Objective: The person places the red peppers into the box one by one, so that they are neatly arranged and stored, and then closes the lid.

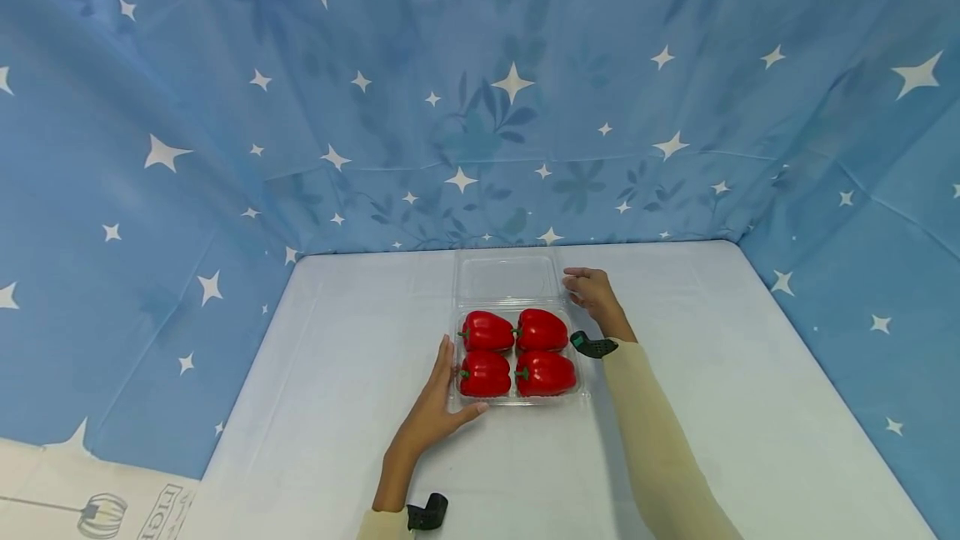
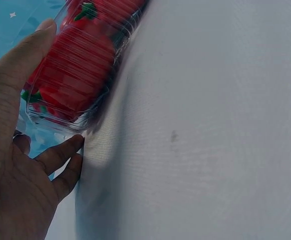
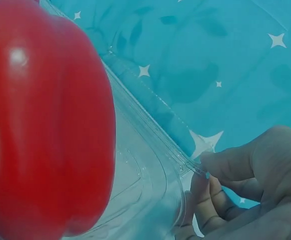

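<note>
A clear plastic clamshell container [image 1: 536, 402] holds several red bell peppers [image 1: 545, 373] with green stems, set in two rows. Its transparent lid [image 1: 504, 280] is folded back, away from the person. My right hand [image 1: 595, 290] pinches the lid's right edge between thumb and fingers, as the right wrist view shows close up with a pepper [image 3: 50, 120] large at left. At the container's front left corner is my left hand [image 1: 431, 417], its fingers straight along the left side and its thumb [image 2: 30, 47] at the front wall.
A white cloth-covered table [image 1: 360, 340] lies under the container. Blue curtains with white stars [image 1: 480, 107] rise behind the table and along both sides. Dark wrist bands [image 1: 427, 512] sit on both wrists. Printed pale cloth [image 1: 90, 490] shows at lower left.
</note>
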Demonstrator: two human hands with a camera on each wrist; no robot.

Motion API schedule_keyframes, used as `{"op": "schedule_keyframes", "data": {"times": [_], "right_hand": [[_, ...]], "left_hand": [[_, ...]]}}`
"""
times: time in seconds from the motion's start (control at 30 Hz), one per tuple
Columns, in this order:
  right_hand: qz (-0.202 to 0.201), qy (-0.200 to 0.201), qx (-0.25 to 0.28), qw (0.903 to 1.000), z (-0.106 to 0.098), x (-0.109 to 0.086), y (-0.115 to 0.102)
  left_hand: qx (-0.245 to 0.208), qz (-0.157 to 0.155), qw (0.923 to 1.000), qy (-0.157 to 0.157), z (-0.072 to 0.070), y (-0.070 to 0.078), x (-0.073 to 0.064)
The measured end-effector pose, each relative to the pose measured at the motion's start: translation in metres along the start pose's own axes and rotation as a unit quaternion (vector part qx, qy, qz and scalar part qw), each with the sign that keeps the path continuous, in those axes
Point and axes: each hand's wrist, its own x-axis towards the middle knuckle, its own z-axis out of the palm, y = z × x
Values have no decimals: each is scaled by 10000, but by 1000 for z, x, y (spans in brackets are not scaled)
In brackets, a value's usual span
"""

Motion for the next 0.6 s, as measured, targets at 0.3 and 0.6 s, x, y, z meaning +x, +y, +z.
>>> {"op": "schedule_keyframes", "data": {"times": [0.3, 0.6], "right_hand": [[-342, -139, 578, 9976, -5, 0, 4], [-1080, -581, 1406, 9824, -9, -12, -3]], "left_hand": [[-4, 41, 10000, -6, 0, 0, 0], [-34, -57, 10000, 0, 0, 0, 0]]}}
